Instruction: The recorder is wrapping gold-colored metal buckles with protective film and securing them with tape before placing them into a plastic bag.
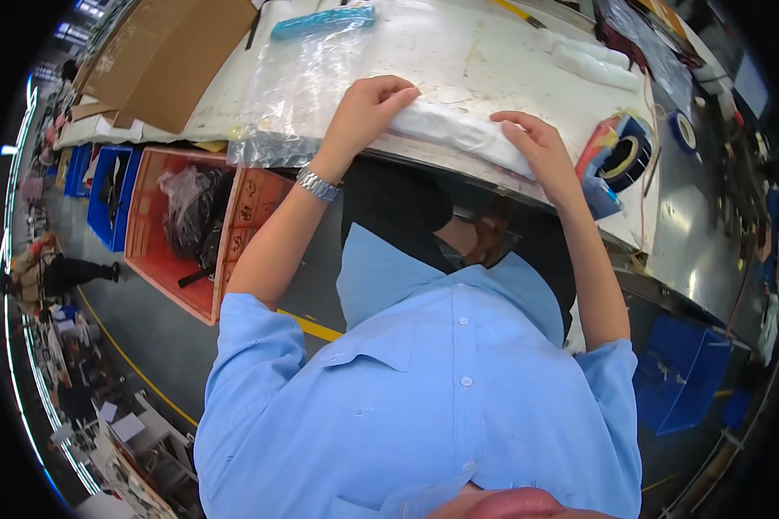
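A long white wrapped bundle (459,130) lies along the front edge of the white table. My left hand (370,111) has its fingers curled and its thumb pressed at the bundle's left end. At the right end my right hand (537,145) is closed over the wrap, fingers bent. Left of my left hand spreads a clear plastic bag (290,91), with a teal packet (323,23) at its far end. Beside my right hand stands a tape dispenser with a dark tape roll (625,163). Two similar white bundles (590,60) rest farther back on the right.
A cardboard box (169,56) sits at the table's far left. Below it are an orange crate (143,233) holding plastic bags, and blue bins (111,199). A blue tape roll (682,132) and a blue crate (684,372) are at right. Another person (43,272) is far left.
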Action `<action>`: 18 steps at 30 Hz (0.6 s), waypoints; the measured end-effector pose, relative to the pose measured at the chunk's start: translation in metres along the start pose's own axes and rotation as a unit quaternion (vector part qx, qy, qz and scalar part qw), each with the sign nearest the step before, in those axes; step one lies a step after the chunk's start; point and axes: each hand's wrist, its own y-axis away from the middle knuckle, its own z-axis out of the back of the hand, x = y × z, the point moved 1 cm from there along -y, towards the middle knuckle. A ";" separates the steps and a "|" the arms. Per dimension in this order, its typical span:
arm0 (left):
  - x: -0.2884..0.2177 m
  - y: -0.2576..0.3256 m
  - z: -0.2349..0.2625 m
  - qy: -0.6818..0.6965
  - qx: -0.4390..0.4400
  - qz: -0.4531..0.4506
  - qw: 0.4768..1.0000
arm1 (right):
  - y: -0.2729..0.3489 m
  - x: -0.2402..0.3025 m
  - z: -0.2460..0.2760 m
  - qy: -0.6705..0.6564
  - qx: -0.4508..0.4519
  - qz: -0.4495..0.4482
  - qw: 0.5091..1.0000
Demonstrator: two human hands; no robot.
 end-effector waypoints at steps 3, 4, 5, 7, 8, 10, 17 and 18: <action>-0.002 -0.005 -0.009 0.034 0.010 0.047 0.998 | 0.009 0.019 0.002 -0.069 0.035 -0.069 0.995; -0.002 -0.006 -0.010 0.040 0.015 0.065 0.997 | 0.011 0.027 0.003 -0.096 0.066 -0.113 0.987; -0.002 -0.006 -0.012 0.041 0.018 0.065 0.997 | 0.013 0.031 0.004 -0.123 0.098 -0.156 0.975; -0.005 -0.004 -0.011 0.078 0.007 0.126 0.989 | 0.017 0.028 0.008 -0.125 0.125 -0.127 0.976; -0.006 -0.005 -0.011 0.077 0.007 0.128 0.989 | 0.017 0.027 0.010 -0.125 0.153 -0.095 0.976; -0.006 -0.006 -0.010 0.099 -0.004 0.152 0.983 | 0.020 0.030 0.010 -0.160 0.151 -0.107 0.970; -0.001 -0.009 0.004 0.263 0.071 0.207 0.940 | 0.010 0.011 0.013 -0.333 0.073 -0.214 0.915; -0.002 -0.009 0.000 0.282 0.089 0.190 0.936 | 0.010 0.008 0.014 -0.333 0.072 -0.215 0.915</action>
